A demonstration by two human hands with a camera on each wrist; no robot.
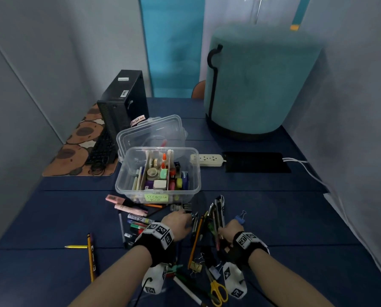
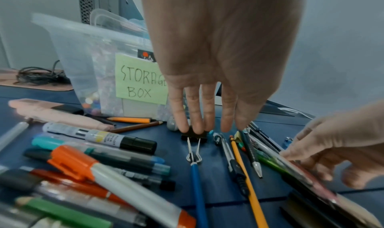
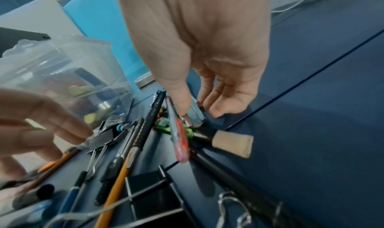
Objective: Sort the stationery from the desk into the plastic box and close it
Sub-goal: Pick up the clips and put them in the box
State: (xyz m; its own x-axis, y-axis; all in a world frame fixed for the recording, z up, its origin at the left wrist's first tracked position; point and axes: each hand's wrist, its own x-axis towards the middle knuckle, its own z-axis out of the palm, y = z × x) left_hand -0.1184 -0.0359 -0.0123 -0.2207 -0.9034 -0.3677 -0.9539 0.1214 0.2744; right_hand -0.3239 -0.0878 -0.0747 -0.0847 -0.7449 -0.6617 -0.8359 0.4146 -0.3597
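The clear plastic box (image 1: 127,173), labelled "STORAGE BOX" (image 2: 141,80), stands open and holds sorted stationery; its lid (image 1: 154,129) leans behind it. Loose markers (image 2: 99,156), pencils (image 1: 91,258) and pens lie in front of it. My left hand (image 2: 209,129) reaches down with straight fingers, their tips touching a black binder clip (image 2: 194,136) near the box's front wall. My right hand (image 3: 195,111) pinches a slim grey cutter (image 3: 196,116) between thumb and fingers, in a heap of pens beside a pink-tipped clear pen (image 3: 179,141).
Yellow scissors (image 1: 217,289), more binder clips (image 1: 195,265) and a brush (image 3: 230,143) lie near my wrists. A power strip (image 1: 207,160) sits right of the box, a teal stool (image 1: 260,85) behind it. A black computer (image 1: 123,100) and keyboard stand at back left.
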